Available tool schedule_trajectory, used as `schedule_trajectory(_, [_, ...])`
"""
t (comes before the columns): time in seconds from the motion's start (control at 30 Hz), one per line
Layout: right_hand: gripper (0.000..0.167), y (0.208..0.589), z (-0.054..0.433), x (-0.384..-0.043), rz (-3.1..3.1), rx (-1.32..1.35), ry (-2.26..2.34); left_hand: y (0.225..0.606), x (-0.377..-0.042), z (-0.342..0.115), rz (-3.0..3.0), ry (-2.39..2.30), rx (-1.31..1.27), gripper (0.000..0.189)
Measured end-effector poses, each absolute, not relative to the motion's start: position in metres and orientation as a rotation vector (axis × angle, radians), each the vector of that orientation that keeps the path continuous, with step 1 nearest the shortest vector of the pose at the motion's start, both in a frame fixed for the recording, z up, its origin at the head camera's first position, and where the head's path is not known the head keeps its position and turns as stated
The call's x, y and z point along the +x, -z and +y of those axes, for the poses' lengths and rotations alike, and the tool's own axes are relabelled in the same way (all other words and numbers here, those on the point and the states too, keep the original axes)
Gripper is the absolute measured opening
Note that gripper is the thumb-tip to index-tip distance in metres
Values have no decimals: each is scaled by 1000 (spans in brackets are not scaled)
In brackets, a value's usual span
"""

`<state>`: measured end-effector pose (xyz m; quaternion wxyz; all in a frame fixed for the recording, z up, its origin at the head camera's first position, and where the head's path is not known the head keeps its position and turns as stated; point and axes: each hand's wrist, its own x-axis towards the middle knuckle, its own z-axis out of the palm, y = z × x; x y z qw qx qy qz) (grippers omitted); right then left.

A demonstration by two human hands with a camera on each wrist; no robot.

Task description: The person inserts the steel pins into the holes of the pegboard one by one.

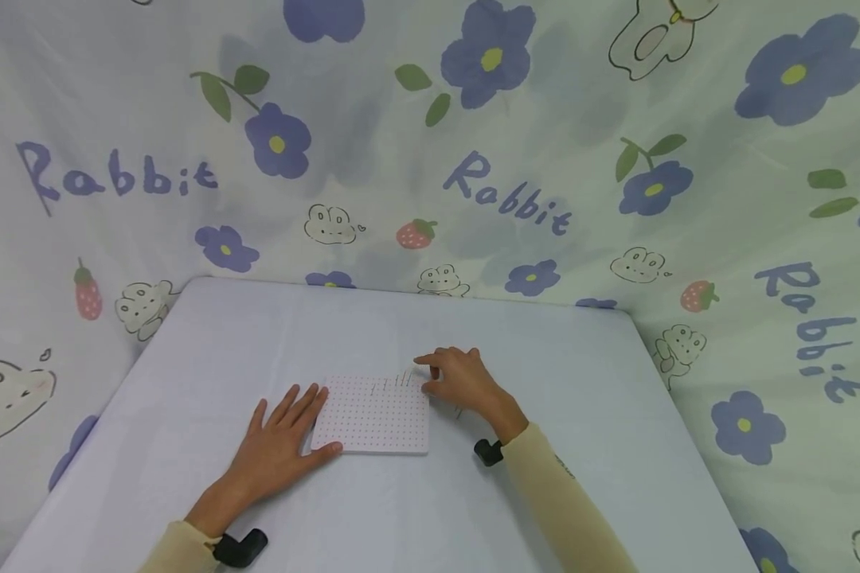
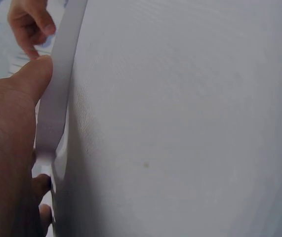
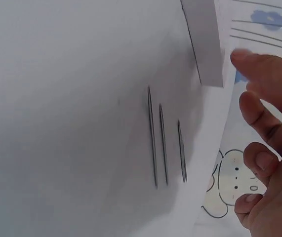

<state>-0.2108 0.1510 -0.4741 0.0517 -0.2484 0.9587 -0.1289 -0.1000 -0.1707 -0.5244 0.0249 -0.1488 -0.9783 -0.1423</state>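
Note:
A thin white board (image 1: 373,430) with rows of small holes lies on the table. My left hand (image 1: 275,446) spreads flat at its left side, with fingertips and thumb on the edge. Several thin metal needles (image 3: 259,37) stand upright along the board's far right part. My right hand (image 1: 462,380) hovers by the far right corner, next to these needles. Its thumb and index finger are apart with nothing visible between them, while the other fingers bend loosely. More double-pointed needles (image 3: 163,145) of differing lengths lie on the table right of the board, beneath the right hand.
The table (image 1: 566,366) has a plain white cover. Behind it and at both sides hangs a patterned curtain (image 1: 373,159) with flowers and rabbits. Each wrist carries a small black camera, one at the left (image 1: 240,547) and one at the right (image 1: 488,452).

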Motion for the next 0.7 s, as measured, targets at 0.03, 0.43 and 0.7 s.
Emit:
schedule_trajectory(0.03, [55,474,154,-210,2908,-752,394,524,-100,-170,-3025,445,-461,99])
schedule_trajectory(0.43, [86,476,191,-200,2816,-612,425,522,-101,-171,-3039,450,-452,100])
schedule_trajectory(0.7, [92,485,207,-189,2828,-568,382,525,-102,-170,-3033,467,-454,100])
